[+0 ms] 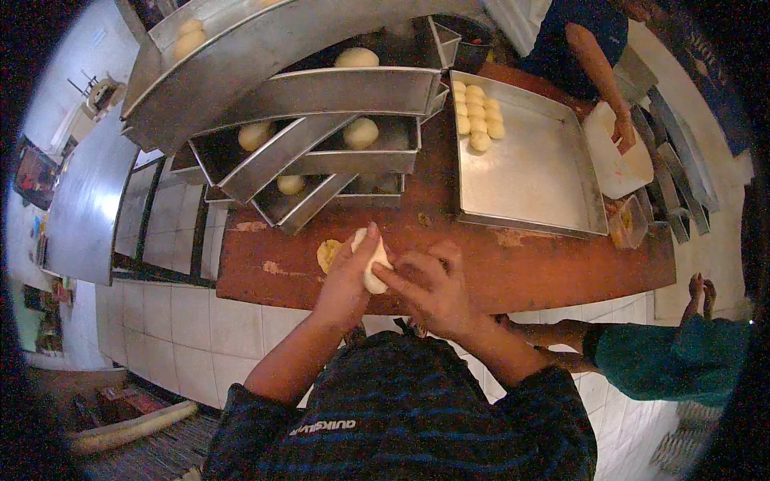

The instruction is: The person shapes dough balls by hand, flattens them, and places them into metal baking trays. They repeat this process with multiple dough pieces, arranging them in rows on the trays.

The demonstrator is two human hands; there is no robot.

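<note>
A piece of pale dough (375,273) is held in my left hand (347,279), between the thumb and the fingers, above the near edge of the brown table. My right hand (430,285) touches the dough from the right, its index finger pressed on it and the other fingers partly curled. Just left of my left hand, partly hidden by it, lies a yellowish, rough-looking lump (328,255) on the table. Farther right, a large square metal tray (523,174) holds several round dough balls (476,111) in rows at its left side.
Stacked metal pans (361,162) with dough balls stand at the back left. A co-worker's hand (624,133) reaches into a white container (607,168) beyond the tray. A small clear tub (628,225) sits at the tray's right corner. Another person in green (656,361) is at the right.
</note>
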